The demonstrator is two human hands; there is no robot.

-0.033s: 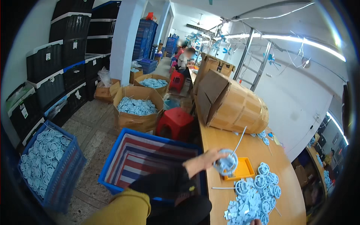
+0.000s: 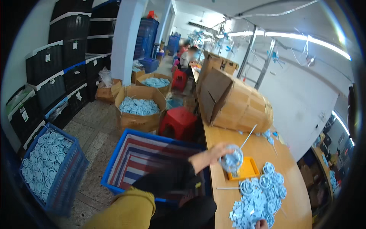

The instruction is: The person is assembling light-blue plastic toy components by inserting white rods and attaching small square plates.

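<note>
My left hand (image 2: 210, 156) is closed on a round, light-blue plastic ring piece (image 2: 232, 159) with a thin white stick pointing up and away. It holds the piece above the table, in front of a shallow orange tray (image 2: 254, 171). At the lower edge, only the fingertips of my right hand (image 2: 261, 224) show, drawn together at a pile of small flat light-blue pieces (image 2: 244, 213). What they grip, if anything, cannot be made out. Several similar round pieces (image 2: 271, 185) lie beside that pile, and one has its white stick pointing left.
A large cardboard box (image 2: 242, 105) lies on the wooden table (image 2: 293, 183). To the left stands a blue crate (image 2: 114, 162) lined with striped cloth. Beyond are a red stool (image 2: 179, 121) and a carton of blue pieces (image 2: 139, 120). A filled blue basket (image 2: 65, 183) stands far left.
My left hand and the ring piece have shifted slightly right and up, and the stick leans further right. My right fingertips show a little more at the pile.
</note>
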